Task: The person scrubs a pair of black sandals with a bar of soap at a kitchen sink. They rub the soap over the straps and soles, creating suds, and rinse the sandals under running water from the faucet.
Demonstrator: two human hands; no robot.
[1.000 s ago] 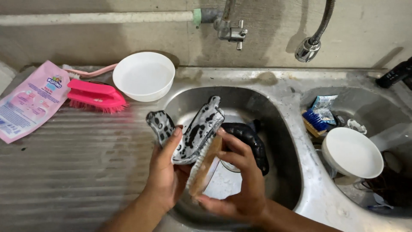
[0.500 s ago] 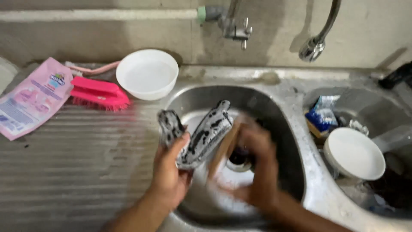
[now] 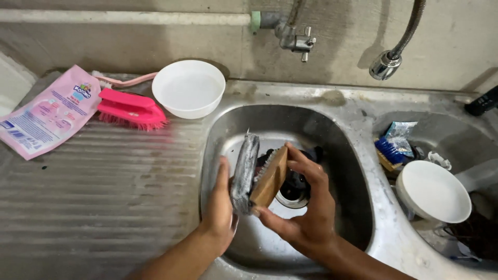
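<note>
Over the steel sink basin (image 3: 342,155), my left hand (image 3: 220,207) holds a grey and black patterned shoe (image 3: 244,173) up on edge. My right hand (image 3: 306,207) grips a wooden scrub brush (image 3: 270,179), its bristles pressed against the side of the shoe. A dark cloth item (image 3: 306,171) lies in the basin behind the brush, near the drain (image 3: 293,197).
On the ribbed drainboard (image 3: 104,197) lie a pink scrub brush (image 3: 129,108), a pink toothbrush (image 3: 124,80) and a pink detergent pouch (image 3: 49,116). A white bowl (image 3: 188,89) stands by the sink. The right basin holds a white bowl (image 3: 433,191), a blue brush (image 3: 389,153) and a packet. Taps (image 3: 295,39) above.
The shoe has turned from showing its patterned side to standing on edge. My right hand has brought the wooden brush up against it, and the view has steadied after blur.
</note>
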